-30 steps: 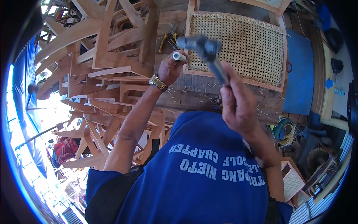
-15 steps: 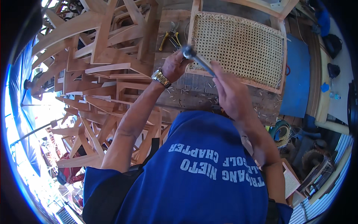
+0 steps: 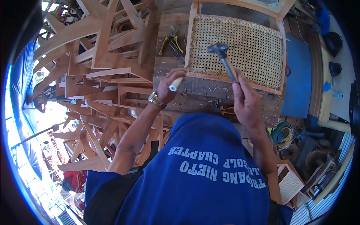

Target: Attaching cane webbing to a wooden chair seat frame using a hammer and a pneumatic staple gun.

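So the right hand (image 3: 248, 103) is wrapped around the handle of a hammer (image 3: 228, 69), head raised up and forward of the fingers. The left hand (image 3: 165, 88) is closed on a white, round-ended tool handle (image 3: 176, 84) — can't tell what's on the other end, the fingers cover it. The left fingertips sit right by the near left corner of a pale wooden frame (image 3: 202, 75), and I can't say if they're actually touching it.

That frame carries a woven cane panel (image 3: 255, 48) with a grid of holes, ahead of both hands, and the hammer head blocks a bit of the weave from view. Beyond the left hand, up along the frame's left side, there's a pair of yellow-handled snips (image 3: 164, 45) lying on the counter (image 3: 167, 61). Another yellow-handled tool (image 3: 227, 110) is near the counter's edge, just left of the right hand and partly hidden by the blue shirt (image 3: 210, 157).

Short pale scraps (image 3: 214, 89) are scattered between the two hands. To the left of the left hand it's crowded — a big heap of bare wooden chair parts (image 3: 101, 71) comes right up near the wrist. Off to the right of the right hand there's a flat blue panel (image 3: 300, 75), and below that a coil of strips (image 3: 287, 135).
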Available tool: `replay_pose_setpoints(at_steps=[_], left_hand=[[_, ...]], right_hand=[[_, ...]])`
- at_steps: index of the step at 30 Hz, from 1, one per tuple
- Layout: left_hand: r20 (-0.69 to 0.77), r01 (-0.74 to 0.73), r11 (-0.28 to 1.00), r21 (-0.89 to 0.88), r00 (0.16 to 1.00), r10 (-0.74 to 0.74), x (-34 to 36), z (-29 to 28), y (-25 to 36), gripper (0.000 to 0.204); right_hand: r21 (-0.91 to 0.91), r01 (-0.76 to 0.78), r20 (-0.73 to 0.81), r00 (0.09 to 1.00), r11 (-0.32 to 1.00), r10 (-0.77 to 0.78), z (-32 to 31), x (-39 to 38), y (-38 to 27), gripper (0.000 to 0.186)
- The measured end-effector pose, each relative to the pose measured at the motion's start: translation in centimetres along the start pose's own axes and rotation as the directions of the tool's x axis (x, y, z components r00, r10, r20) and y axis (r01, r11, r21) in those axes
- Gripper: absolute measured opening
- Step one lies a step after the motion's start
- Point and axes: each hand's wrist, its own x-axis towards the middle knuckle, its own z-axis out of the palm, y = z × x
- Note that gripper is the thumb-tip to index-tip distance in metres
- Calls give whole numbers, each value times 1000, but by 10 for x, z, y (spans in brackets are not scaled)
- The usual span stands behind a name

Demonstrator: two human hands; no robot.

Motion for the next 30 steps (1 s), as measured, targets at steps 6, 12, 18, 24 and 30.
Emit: replay_pose_setpoints(at_steps=[6,12,18,24,30], left_hand=[[-83,249,916,-314,954,-288,6,3,-10,22],[6,329,923,-200,943,-334,17,4,-18,22],[-7,183,983,-5,983,-183,26,3,-7,24],[12,140,983,121,990,-142,47,15,7,20],[7,25,981,190,1000,-27,55,14,5,22]], right_hand=[[40,-105,-9,994,994,105,-11,-12,10,44],[48,-47,14,999,998,47,-11,-12,8,44],[71,-108,68,992,992,103,-16,-12,7,44],[99,0,56,998,995,-6,-27,-2,-24,48],[-12,198,158,968,980,-194,5,7,-22,48]])
